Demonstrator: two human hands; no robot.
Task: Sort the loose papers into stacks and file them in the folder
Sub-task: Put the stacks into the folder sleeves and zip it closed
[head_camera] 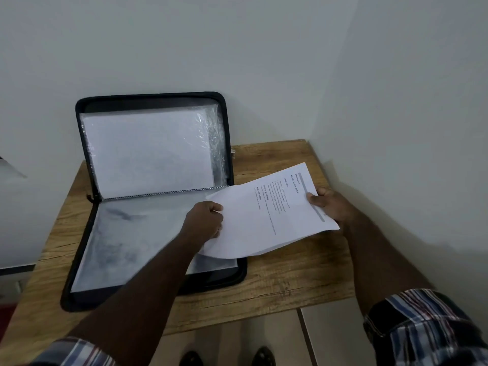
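- Your left hand [204,220] is curled tight, pinching the near-left edge of the papers [266,215] over the open folder [155,196]. Fingers look closed round the sheet edge, thumb side tucked in.
- Your right hand [328,204] grips the opposite edge, thumb on top of the printed page, fingers hidden underneath, so I can't tell how many sheets it actually has.
- The papers hang in the air between both hands, half over the folder's lower-right corner, half over the table [290,273]. They sag in the middle.
- What could go wrong, my guess: that sag means the lower sheets could slip out and fan across the table if either pinch loosens.
- The sleeves [148,146] in the folder are floppy plastic. Push the stack in crooked and a corner will likely catch the sleeve mouth and crease.
- The folder's upper half just leans on the wall [264,62]. Bump it and it may flop shut on your hand.
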